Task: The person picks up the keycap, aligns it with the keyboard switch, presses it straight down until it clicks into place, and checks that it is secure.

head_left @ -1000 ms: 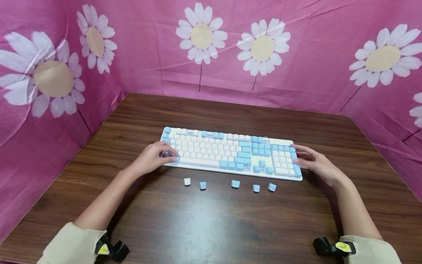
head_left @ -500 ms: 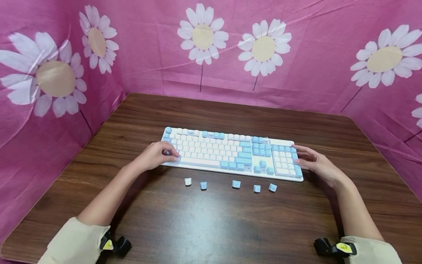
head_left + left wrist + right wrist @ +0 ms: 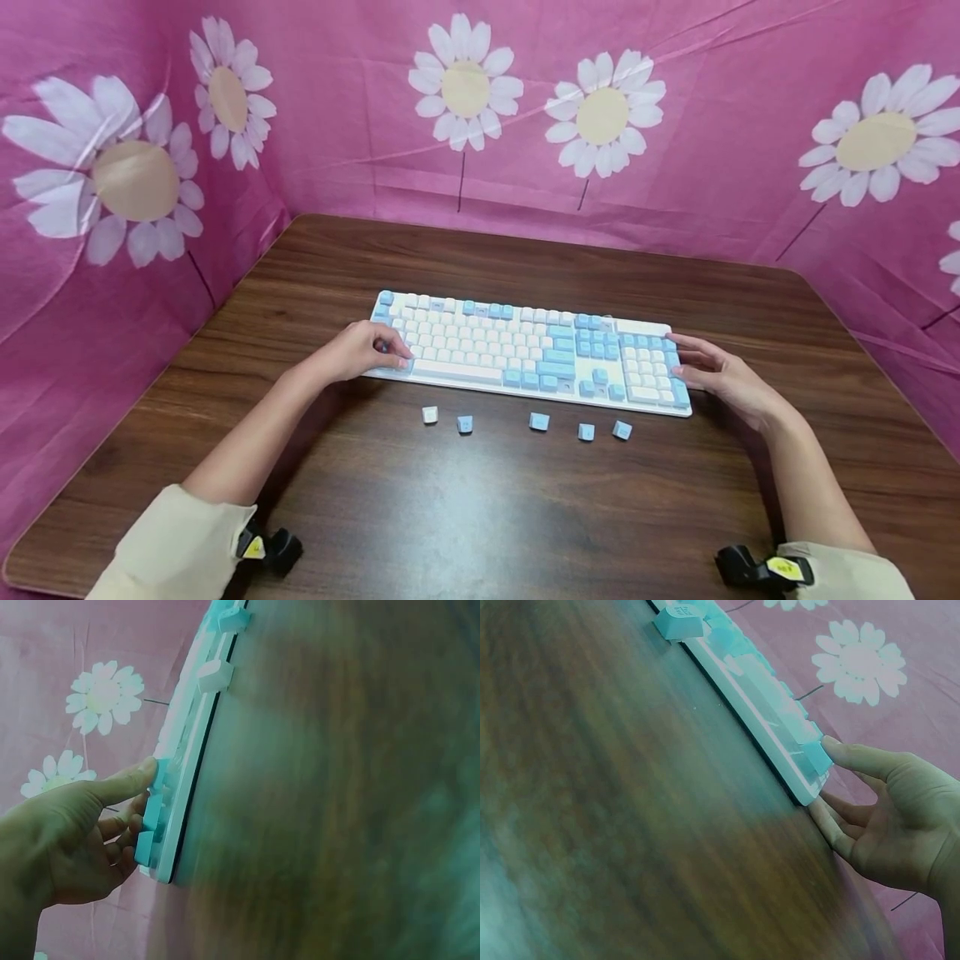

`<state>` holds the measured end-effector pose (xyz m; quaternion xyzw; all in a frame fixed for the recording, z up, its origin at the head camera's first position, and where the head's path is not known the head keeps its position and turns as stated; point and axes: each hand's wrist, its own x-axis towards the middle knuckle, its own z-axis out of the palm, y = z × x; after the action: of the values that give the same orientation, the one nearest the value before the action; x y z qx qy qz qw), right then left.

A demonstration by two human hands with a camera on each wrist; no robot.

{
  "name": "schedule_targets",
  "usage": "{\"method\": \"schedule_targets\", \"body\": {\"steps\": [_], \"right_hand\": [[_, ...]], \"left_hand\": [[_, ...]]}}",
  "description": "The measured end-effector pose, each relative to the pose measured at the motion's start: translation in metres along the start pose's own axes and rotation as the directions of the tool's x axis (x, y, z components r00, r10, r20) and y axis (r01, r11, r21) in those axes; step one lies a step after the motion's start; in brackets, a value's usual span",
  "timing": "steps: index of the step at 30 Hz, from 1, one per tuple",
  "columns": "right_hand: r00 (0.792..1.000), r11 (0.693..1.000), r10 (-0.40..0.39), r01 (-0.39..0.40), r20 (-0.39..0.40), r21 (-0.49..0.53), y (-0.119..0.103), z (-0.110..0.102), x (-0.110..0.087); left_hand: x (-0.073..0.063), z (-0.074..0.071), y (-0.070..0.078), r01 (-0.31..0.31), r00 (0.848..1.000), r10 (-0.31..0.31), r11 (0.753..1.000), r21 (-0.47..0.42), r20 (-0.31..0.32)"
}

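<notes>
A white and light-blue keyboard (image 3: 461,379) lies on the wooden table, slightly angled. At its left end, my left hand (image 3: 356,350) has curled fingers and pinches a blue keycap (image 3: 160,774) of the front row. In the left wrist view the thumb lies on the near side of that keycap, and the other fingers are partly hidden behind the keys. My right hand (image 3: 731,379) holds the keyboard's right end. Its thumb (image 3: 844,754) presses against a blue edge key, with the other fingers along the end of the case.
In front of the keyboard several loose keycaps lie in a row: a white keycap (image 3: 430,415) at left, then blue ones such as this wide blue keycap (image 3: 539,422). Around the table (image 3: 480,500) hangs a pink cloth (image 3: 337,100) with daisies.
The left hand's fingers have bent a little more, thumb and index tips closer together at the keycap. The right hand keeps its hold. The whole head view has shifted slightly.
</notes>
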<state>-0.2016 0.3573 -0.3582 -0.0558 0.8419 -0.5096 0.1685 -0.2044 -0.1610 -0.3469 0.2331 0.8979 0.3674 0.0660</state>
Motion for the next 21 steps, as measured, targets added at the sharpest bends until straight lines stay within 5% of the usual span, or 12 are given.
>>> {"method": "schedule_targets", "body": {"steps": [11, 21], "right_hand": [[1.0, 0.999, -0.014, 0.014, -0.004, -0.037, 0.0012, -0.0001, 0.0007], [1.0, 1.0, -0.005, 0.005, 0.0, -0.019, 0.0021, -0.0006, 0.0001]], "left_hand": [[0.0037, -0.0067, 0.0023, -0.002, 0.995, 0.007, 0.999, -0.052, 0.095], [0.0034, -0.0056, -0.0003, -0.003, 0.993, 0.013, 0.996, -0.084, 0.117]]}}
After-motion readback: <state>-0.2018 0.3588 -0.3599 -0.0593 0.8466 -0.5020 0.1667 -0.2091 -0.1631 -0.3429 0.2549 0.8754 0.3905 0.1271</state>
